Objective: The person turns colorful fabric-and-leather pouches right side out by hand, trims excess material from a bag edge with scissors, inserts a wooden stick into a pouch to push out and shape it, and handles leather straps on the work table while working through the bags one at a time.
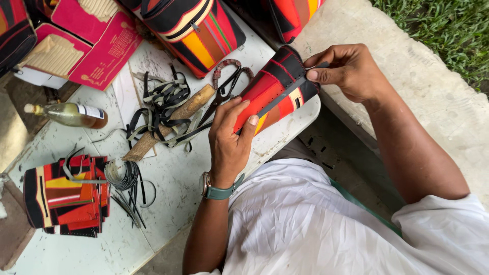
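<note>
Brightness: bright, even daylight, colours strong
Source: soft and from above, no hard beam
Shadows: faint and soft-edged; a dim patch under the left hand (230,138) on the white table (173,178); darker shade in the gap below the table's right edge
Glare: mild washout on the white shirt (300,219) near; small highlights on the glass bottle (69,114) at left; pale stone ledge (407,66) at right close to overexposed
Focus: sharp across hands, table and the red and black leather piece (275,89); grass (443,30) far right slightly softer
Blur: no motion smear on the right hand (346,69)
Distortion: slight wide-angle stretch at the corners, near shirt looming large
</note>
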{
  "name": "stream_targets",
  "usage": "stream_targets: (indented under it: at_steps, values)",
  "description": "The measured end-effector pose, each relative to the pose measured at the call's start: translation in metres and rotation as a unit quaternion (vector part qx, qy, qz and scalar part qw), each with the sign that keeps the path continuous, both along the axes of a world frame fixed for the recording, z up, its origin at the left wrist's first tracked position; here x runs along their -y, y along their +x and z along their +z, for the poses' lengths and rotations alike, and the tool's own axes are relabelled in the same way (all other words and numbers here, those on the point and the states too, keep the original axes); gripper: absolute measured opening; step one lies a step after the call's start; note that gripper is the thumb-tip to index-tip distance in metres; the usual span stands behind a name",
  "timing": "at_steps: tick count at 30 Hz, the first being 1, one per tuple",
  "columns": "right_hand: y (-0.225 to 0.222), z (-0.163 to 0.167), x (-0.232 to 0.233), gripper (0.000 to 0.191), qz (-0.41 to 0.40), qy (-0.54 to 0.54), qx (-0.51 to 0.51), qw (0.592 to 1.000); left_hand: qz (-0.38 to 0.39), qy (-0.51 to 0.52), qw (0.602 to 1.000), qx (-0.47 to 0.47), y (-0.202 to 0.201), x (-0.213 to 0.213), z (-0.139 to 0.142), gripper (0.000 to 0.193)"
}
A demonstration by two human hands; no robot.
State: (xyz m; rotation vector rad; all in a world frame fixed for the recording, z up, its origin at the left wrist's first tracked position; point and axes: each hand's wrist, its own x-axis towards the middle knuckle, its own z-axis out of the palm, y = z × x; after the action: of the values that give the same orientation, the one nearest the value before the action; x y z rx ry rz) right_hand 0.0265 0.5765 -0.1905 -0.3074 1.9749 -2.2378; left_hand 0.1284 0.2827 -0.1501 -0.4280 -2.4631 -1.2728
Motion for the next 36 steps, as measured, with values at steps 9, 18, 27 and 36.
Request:
stream_targets:
  at_steps: [9, 18, 27, 36]
  values:
    - [-0.008, -0.033, -0.008, 0.011, 0.000, -0.115, 0.094, 0.989, -0.001, -0.016, 1.000, 0.016, 0.001, -0.004, 0.001, 0.038]
    - [-0.005, -0.041, -0.008, 0.014, -0.014, -0.099, 0.115, 0.988, -0.007, -0.021, 0.999, 0.023, 0.003, -0.004, 0.001, 0.038]
    - [-0.003, -0.042, -0.007, 0.014, -0.009, -0.086, 0.109, 0.990, -0.008, -0.024, 0.999, 0.022, 0.004, -0.005, -0.001, 0.038]
    - [-0.002, -0.027, 0.005, 0.047, 0.061, -0.094, 0.109, 0.988, -0.004, -0.019, 1.000, 0.012, 0.005, -0.002, -0.003, 0.038]
